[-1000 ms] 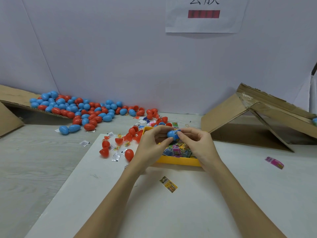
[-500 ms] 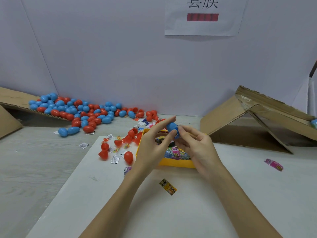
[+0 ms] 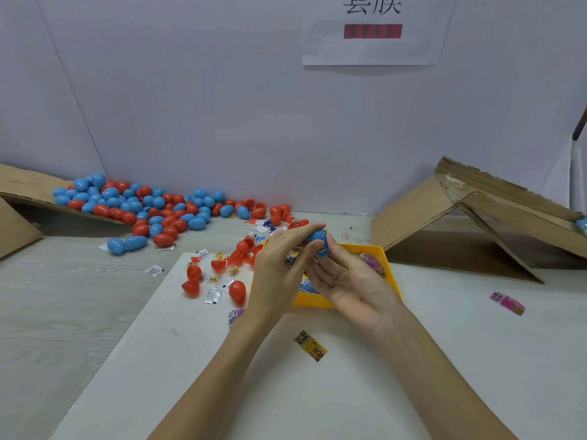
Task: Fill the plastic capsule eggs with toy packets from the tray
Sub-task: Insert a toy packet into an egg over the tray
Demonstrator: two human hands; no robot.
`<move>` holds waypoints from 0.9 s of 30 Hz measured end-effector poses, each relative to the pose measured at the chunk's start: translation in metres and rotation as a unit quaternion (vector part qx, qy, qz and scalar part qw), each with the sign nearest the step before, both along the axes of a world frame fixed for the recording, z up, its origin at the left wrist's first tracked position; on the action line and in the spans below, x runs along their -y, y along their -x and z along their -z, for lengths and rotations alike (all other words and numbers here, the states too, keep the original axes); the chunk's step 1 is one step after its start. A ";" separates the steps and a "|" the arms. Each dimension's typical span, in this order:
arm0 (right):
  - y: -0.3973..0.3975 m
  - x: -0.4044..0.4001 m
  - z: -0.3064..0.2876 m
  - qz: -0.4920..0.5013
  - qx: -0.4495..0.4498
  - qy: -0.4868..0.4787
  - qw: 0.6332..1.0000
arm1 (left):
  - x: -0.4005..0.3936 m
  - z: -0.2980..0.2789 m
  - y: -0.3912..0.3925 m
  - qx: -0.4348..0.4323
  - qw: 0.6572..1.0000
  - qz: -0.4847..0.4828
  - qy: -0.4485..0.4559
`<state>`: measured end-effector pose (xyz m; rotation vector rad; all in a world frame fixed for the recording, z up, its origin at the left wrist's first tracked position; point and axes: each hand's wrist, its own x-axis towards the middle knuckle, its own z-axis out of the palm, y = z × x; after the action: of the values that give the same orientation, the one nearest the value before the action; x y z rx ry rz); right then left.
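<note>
The left hand (image 3: 279, 268) pinches a blue capsule egg (image 3: 317, 241) at its fingertips, long axis tilted upright, a packet poking out. The right hand (image 3: 352, 281) lies relaxed just below, fingertips touching it, above the yellow tray (image 3: 392, 274) on the white bench (image 3: 413, 376); filled eggs heap far left.
</note>
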<state>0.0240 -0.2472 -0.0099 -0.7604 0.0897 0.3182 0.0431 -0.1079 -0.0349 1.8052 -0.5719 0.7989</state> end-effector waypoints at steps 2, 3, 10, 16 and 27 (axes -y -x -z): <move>0.000 -0.001 0.001 0.002 -0.005 0.001 1.000 | -0.001 0.001 -0.001 -0.008 1.000 0.001 0.004; 0.000 -0.001 0.001 0.005 -0.005 0.001 1.000 | -0.002 0.001 -0.001 -0.017 1.000 0.003 0.011; -0.002 0.000 0.005 0.007 -0.003 0.005 1.000 | -0.001 0.002 0.001 -0.056 0.997 0.018 0.053; -0.003 -0.002 0.010 0.067 0.117 0.136 0.982 | 0.002 -0.002 0.001 -0.113 0.990 0.038 0.081; -0.007 0.002 0.018 0.163 0.284 0.347 0.879 | -0.011 -0.004 -0.005 -0.203 0.963 0.094 0.153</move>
<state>0.0312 -0.2496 -0.0279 -1.5042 -0.2394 -0.2961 0.0481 -0.0974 -0.0313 1.5414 -0.3223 0.3485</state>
